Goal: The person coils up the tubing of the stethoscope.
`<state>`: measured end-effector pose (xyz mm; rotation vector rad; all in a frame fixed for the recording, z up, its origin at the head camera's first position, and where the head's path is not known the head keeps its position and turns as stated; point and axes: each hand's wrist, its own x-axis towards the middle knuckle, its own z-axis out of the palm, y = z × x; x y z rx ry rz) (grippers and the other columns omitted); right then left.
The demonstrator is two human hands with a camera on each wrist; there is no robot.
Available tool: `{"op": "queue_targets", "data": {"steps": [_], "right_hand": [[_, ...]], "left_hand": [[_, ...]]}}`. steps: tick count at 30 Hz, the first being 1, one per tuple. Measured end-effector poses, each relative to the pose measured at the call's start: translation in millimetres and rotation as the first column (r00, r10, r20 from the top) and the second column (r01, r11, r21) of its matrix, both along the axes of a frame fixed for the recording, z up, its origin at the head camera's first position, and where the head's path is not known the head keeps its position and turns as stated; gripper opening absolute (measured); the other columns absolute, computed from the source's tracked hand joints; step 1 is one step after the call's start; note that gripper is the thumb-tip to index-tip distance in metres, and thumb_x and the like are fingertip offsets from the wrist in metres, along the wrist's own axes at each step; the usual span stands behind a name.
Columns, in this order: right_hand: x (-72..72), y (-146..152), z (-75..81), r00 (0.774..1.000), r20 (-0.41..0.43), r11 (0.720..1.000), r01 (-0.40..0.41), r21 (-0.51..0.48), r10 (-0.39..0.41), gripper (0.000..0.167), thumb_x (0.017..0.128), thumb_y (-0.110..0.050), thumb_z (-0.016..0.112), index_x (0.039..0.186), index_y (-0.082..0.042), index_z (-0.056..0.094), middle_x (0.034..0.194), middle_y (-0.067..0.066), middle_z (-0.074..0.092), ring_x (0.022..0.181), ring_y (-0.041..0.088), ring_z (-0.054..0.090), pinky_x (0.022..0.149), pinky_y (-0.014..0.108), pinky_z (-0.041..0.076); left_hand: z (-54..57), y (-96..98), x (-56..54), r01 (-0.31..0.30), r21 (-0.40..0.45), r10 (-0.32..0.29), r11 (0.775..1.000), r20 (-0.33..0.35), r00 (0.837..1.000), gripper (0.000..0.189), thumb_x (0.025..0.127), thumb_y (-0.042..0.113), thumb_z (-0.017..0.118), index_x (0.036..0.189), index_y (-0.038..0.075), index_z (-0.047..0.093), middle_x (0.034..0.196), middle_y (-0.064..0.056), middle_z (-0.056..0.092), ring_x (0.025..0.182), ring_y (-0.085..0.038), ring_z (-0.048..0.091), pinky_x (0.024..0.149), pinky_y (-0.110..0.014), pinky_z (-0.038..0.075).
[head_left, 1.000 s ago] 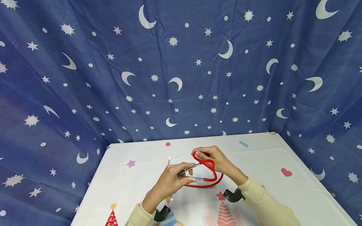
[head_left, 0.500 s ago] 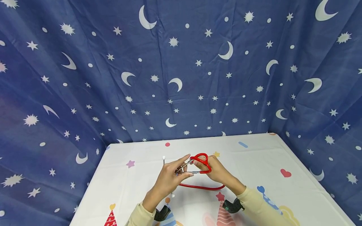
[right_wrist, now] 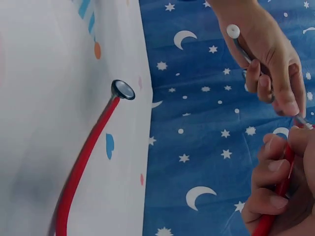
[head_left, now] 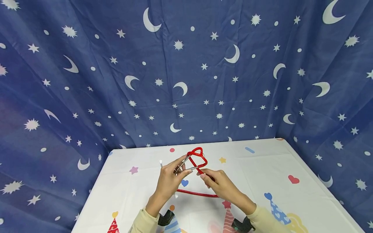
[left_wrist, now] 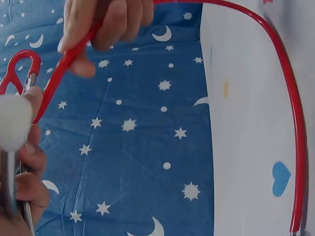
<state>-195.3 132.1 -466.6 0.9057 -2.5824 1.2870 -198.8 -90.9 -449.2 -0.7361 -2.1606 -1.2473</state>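
Note:
A stethoscope with red tubing (head_left: pixel 197 194) is held up between both hands over the table. My left hand (head_left: pixel 168 181) grips its metal ear tubes (head_left: pixel 181 164), and a white ear tip (head_left: pixel 161 161) sticks out behind the fingers. Beyond that hand the red tubing crosses itself in a small loop (head_left: pixel 200 150). My right hand (head_left: pixel 222 185) pinches the tubing just below the loop, with fingers curled round it in the right wrist view. From there the tubing hangs in a long curve to the round chest piece (right_wrist: pixel 123 90), which my left hand hides in the head view.
The table bears a white cloth (head_left: pixel 250 168) printed with hearts, stars and party hats. A dark blue curtain (head_left: pixel 204 81) with moons and stars hangs behind the table and along its sides. A dark wrist strap (head_left: pixel 166 218) sits on the left wrist, another on the right.
Both hands have shifted left with the stethoscope. My right hand has come down from the top of the tubing to its lower side, and the loop now stands higher, uncovered.

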Motion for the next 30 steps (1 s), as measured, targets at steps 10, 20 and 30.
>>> {"op": "queue_targets", "data": {"steps": [10,20,30], "right_hand": [[19.0,6.3,6.1,0.999,-0.040,0.999,0.017,0.036,-0.015,0.017,0.101,-0.026,0.056,0.105,-0.016,0.070,0.060,-0.018,0.040,0.051,-0.007,0.033,0.045,0.014,0.033],[28.0,8.9,8.6,0.999,-0.036,0.998,-0.001,0.059,0.004,0.021,0.102,-0.027,0.053,0.107,-0.013,0.069,0.061,-0.018,0.036,0.052,-0.008,0.029,0.046,0.013,0.030],[31.4,16.8,9.1,0.998,0.064,1.000,0.024,0.005,-0.024,0.022,0.100,-0.031,0.057,0.113,-0.018,0.068,0.061,-0.015,0.043,0.050,-0.006,0.036,0.043,0.016,0.034]], "left_hand": [[-0.9,-6.1,-3.5,-0.100,-0.051,0.098,0.994,-0.050,0.994,0.051,0.077,0.014,0.083,0.125,0.008,0.067,0.075,0.005,0.059,0.059,0.002,0.044,0.051,-0.010,0.038],[-1.5,-4.2,-4.4,-0.198,-0.101,0.189,0.975,-0.087,0.978,0.048,0.079,0.017,0.081,0.124,0.009,0.067,0.075,0.007,0.060,0.058,0.002,0.041,0.051,-0.010,0.036],[-6.0,-16.9,-17.1,-0.314,-0.082,0.303,0.946,-0.117,0.946,0.047,0.076,0.017,0.084,0.120,0.009,0.069,0.074,0.005,0.061,0.056,0.001,0.042,0.051,-0.012,0.037]]}}
